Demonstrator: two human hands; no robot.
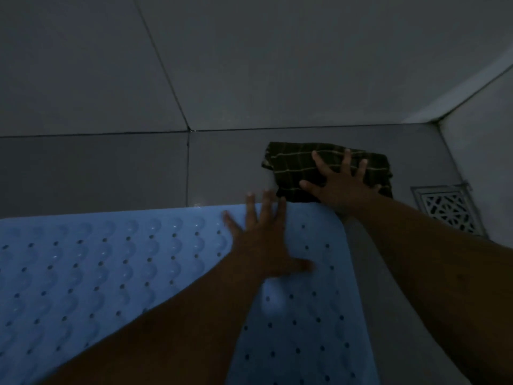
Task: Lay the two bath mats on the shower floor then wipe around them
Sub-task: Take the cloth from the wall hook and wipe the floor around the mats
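A light blue bath mat [111,273] with rows of holes and wave bumps lies flat on the grey tiled shower floor [97,168]. My left hand [263,240] rests palm down near the mat's far right corner, fingers spread. My right hand [341,184] presses flat on a dark checked cloth [294,168] that lies on the floor just beyond the mat's corner, close to the back wall. Only one mat is visible.
A square metal floor drain [449,209] sits at the right, near the corner where the side wall [485,148] meets the back wall [277,65]. Dim light makes detail hard to read.
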